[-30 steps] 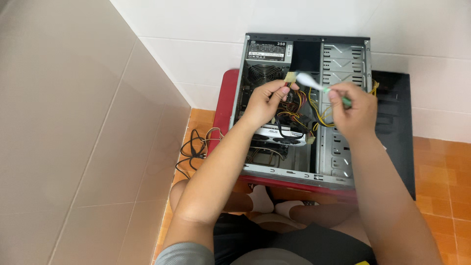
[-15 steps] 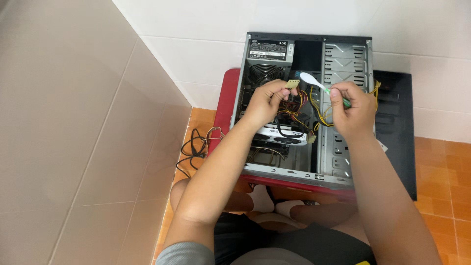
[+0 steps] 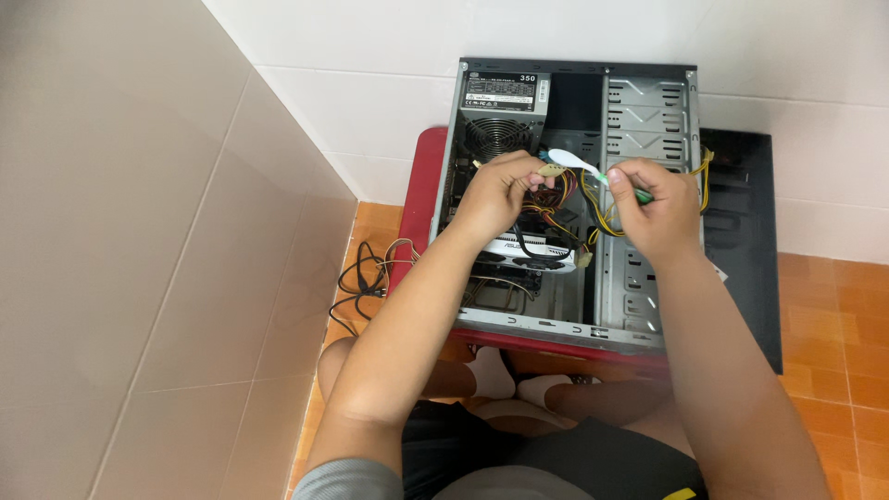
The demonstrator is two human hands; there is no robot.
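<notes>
Beige plastic cable plug (image 3: 550, 170): sits pinched in the left hand near the middle of the open grey metal computer case (image 3: 648, 120), just at 6 o'clock of the boxy grey power supply with the round fan grille (image 3: 500, 116).
Step in hand: looks to me like brushing dust off that plug; the white bristle head of the green-handled toothbrush (image 3: 567, 159) is right at the plug, touching or nearly so, hard to call.
Left hand (image 3: 500, 190): fingers curled in tight, thumb and fingertips closed on the plug, yellow and red wires trailing down at 6 o'clock from it.
Right hand (image 3: 653, 208): closed around the toothbrush handle, at 3 o'clock of the plug, head pointing to 9 o'clock.
Next move calls for: my guess, short light strokes with the plug held steady, so the wires don't get yanked.
Around it: white graphics card (image 3: 528, 252) at 6 o'clock of the hands, loose black cables (image 3: 366, 278) on the orange tiled floor (image 3: 833, 315) at 9 o'clock of the case, dark side panel (image 3: 745, 259) leaning at 3 o'clock.
</notes>
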